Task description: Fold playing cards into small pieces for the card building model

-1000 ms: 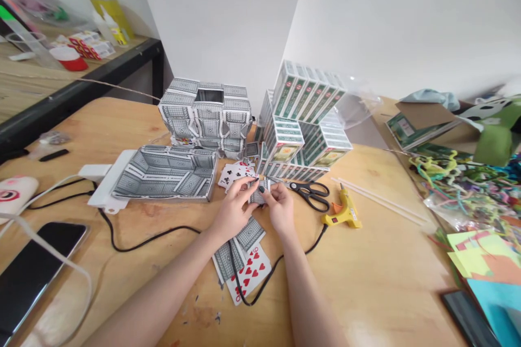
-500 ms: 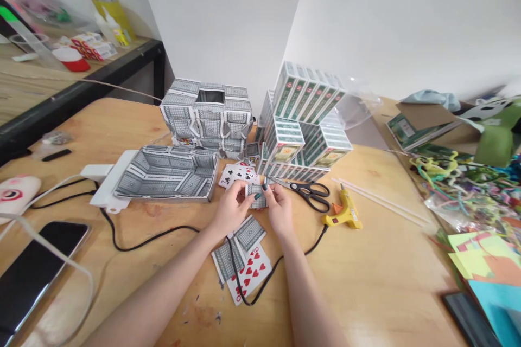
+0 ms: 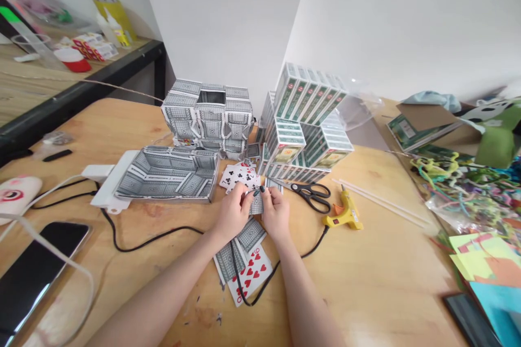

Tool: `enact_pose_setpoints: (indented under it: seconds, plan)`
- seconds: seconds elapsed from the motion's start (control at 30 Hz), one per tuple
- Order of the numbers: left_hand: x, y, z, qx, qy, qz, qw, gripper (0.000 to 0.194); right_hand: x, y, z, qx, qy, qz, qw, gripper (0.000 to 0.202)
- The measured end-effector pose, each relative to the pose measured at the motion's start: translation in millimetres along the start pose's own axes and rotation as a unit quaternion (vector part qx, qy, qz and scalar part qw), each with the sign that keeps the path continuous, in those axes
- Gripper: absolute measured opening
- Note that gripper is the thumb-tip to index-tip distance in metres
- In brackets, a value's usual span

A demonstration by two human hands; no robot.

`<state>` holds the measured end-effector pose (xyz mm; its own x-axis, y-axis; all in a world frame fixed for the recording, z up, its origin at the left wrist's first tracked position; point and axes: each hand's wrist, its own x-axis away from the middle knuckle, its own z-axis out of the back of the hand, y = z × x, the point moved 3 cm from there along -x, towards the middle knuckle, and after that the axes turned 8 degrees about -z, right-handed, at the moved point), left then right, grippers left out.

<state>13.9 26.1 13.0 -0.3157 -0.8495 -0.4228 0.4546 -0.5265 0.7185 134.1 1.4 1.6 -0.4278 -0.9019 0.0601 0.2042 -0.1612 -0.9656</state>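
Between my two hands is a grey-backed playing card [image 3: 256, 205], its patterned back facing up. My left hand [image 3: 233, 211] pinches its left side, and my right hand [image 3: 277, 214] pinches its right side; both thumbs lie on top near the far edge. Just beyond my fingers lie loose face-up playing cards [image 3: 240, 174]. Below my hands more playing cards [image 3: 251, 236] lie back-up, overlapping a nine of hearts [image 3: 255, 271]. An open tray covered in cards [image 3: 215, 187] stands to the left, and a blocky card-covered structure [image 3: 211, 124] behind it.
Right of my hands lie black-handled scissors [image 3: 315, 195], a yellow glue gun [image 3: 345, 214] and clear glue sticks [image 3: 378, 203]. Boxed card decks [image 3: 311, 92] are stacked at the back. A black cable [image 3: 157, 238] runs under my wrists. A phone [image 3: 38, 276] lies at left.
Both hands have shifted slightly nearer to me, the card moving with them. A grey-patterned card beyond my right fingers shows more now.
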Motion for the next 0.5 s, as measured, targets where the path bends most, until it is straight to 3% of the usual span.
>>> enact_pose_setpoints:
  seconds: [0.13,0.27,0.37,0.5]
  plan:
    - [-1.4,-3.6,4.1,-0.017,0.013,-0.005,1.000,0.009,1.5,-0.1,2.7,0.000,0.008,-0.009,1.000,0.031]
    - [-2.8,-4.4,8.0,-0.040,0.025,-0.037,0.998,0.019,-3.6,3.6,8.9,-0.067,0.028,-0.057,0.996,0.029]
    - [-2.2,-1.4,4.7,-0.056,-0.013,-0.069,0.996,0.029,-8.7,7.4,14.4,-0.078,0.072,-0.074,0.992,0.030]
    - [-0.5,2.2,-1.9,-0.073,-0.063,-0.099,0.990,0.049,-8.8,8.0,18.3,0.002,0.135,-0.059,0.989,0.039]
